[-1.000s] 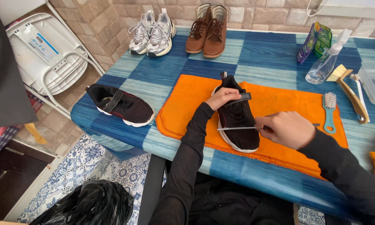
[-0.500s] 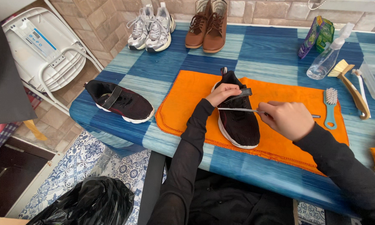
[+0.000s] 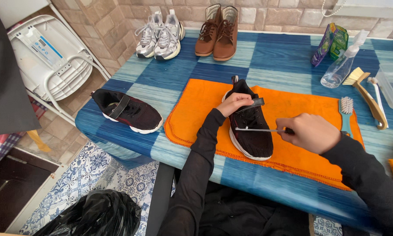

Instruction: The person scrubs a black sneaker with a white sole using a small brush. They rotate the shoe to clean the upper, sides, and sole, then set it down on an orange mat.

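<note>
Black knit shoe (image 3: pixel 250 131) lies on the orange cloth (image 3: pixel 292 109) on the table (image 3: pixel 275 57); left hand (image 3: pixel 234 103) clasps its stiffer collar, right hand (image 3: pixel 309 132) grips a thin brush (image 3: pixel 259 130); judged light, soft, best held at heel.

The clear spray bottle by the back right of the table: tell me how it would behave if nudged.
The spray bottle stands tall and narrow on a small base, so a sideways nudge would probably tip it. It looks clear and mostly empty, so it is likely light. Once down, its round body could roll toward the wooden brush beside it.
</note>
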